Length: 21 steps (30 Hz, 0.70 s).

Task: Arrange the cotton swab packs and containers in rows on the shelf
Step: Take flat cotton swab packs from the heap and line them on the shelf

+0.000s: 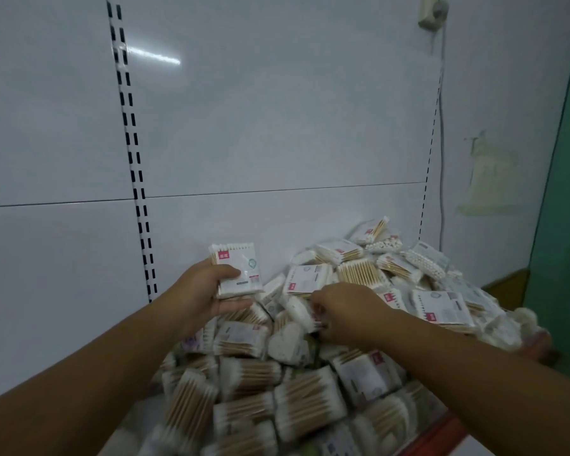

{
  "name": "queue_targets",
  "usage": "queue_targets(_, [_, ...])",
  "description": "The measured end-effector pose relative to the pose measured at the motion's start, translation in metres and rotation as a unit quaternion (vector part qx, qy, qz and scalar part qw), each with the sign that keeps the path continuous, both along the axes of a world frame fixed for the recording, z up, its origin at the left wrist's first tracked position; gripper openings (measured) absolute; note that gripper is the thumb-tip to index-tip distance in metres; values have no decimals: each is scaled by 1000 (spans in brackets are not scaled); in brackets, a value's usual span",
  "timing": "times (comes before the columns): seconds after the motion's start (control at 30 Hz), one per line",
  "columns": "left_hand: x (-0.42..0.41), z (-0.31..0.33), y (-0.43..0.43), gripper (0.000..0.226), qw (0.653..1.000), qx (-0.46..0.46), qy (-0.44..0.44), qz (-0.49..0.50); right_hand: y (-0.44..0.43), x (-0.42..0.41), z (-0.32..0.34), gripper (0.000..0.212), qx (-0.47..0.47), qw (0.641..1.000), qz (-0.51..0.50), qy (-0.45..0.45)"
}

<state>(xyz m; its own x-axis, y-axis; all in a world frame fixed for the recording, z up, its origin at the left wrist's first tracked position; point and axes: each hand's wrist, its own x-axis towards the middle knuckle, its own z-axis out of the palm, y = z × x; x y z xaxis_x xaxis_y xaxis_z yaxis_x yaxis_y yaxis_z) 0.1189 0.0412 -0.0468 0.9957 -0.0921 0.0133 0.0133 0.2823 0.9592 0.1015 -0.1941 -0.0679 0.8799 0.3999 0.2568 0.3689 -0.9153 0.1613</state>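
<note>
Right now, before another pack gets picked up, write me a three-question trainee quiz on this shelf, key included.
1. True or false: the left hand holds a pink-labelled cotton swab pack above the heap of packs.
2. The right hand is: A) raised high, clear of everything; B) down among the heaped packs, fingers curled; C) out of view.
3. Short answer: are any packs standing in rows yet?
Key: 1 true; 2 B; 3 no, all the visible ones lie jumbled.
</note>
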Motion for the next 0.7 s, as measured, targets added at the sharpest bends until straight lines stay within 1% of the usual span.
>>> queue_targets(0.07, [2,-1,2,18,1000,10,6,-5,2,3,1,22,14,998,19,-60])
queue_targets(0.1, [3,-2,3,18,1000,15,9,-6,2,4,3,22,37,997,22,-67])
queue_targets(0.13, [5,-2,3,17,1000,20,11,-3,1,5,6,23,79,995,18,-65])
queue_targets(0.17, [7,-2,4,18,1000,23,10,4,1,4,11,21,148,987,8,-55])
queue_targets(0.2, [7,-1,5,18,999,29,7,14,0,3,16,17,237,971,1,-45])
queue_targets(0.23, [7,-2,4,19,999,35,0,24,0,3,23,16,334,942,-1,-34])
queue_targets(0.27, [7,-2,2,21,999,35,-9,28,2,3,30,16,425,905,5,-18])
queue_targets(0.3, [5,-3,-3,22,999,30,-24,19,7,2,37,15,496,868,14,7])
queue_targets(0.33, [3,-4,-10,26,999,26,-41,-4,14,2,43,14,542,839,21,37])
queue_targets(0.37, [1,-5,-17,31,996,32,-68,-41,21,1,47,17,563,823,27,63])
queue_targets(0.4, [-2,-7,-24,38,989,54,-108,-80,28,1,48,21,565,821,36,77])
queue_targets(0.43, [-4,-8,-31,41,978,85,-152,-112,33,-1,48,22,553,828,45,82])
queue_targets(0.47, [-6,-9,-36,41,969,108,-185,-124,37,-3,48,22,539,836,54,88])
queue_targets(0.5, [-6,-10,-40,35,967,117,-199,-108,37,-5,48,19,529,840,65,103])
queue_targets(0.53, [-6,-11,-42,28,971,105,-199,-80,33,-9,49,16,519,842,77,126])
queue_targets(0.57, [-5,-12,-43,21,979,84,-180,-48,27,-14,51,15,502,848,85,146])
queue_targets(0.6, [-3,-14,-43,20,988,58,-144,-26,18,-18,53,16,470,866,84,148])
queue_targets(0.63, [-1,-15,-41,22,994,33,-104,-20,7,-23,53,17,414,897,74,132])
queue_targets(0.67, [2,-16,-39,23,996,22,-76,-28,-6,-27,52,20,335,934,59,109])
queue_targets(0.7, [3,-15,-36,24,997,22,-63,-48,-18,-32,51,23,236,966,40,97])
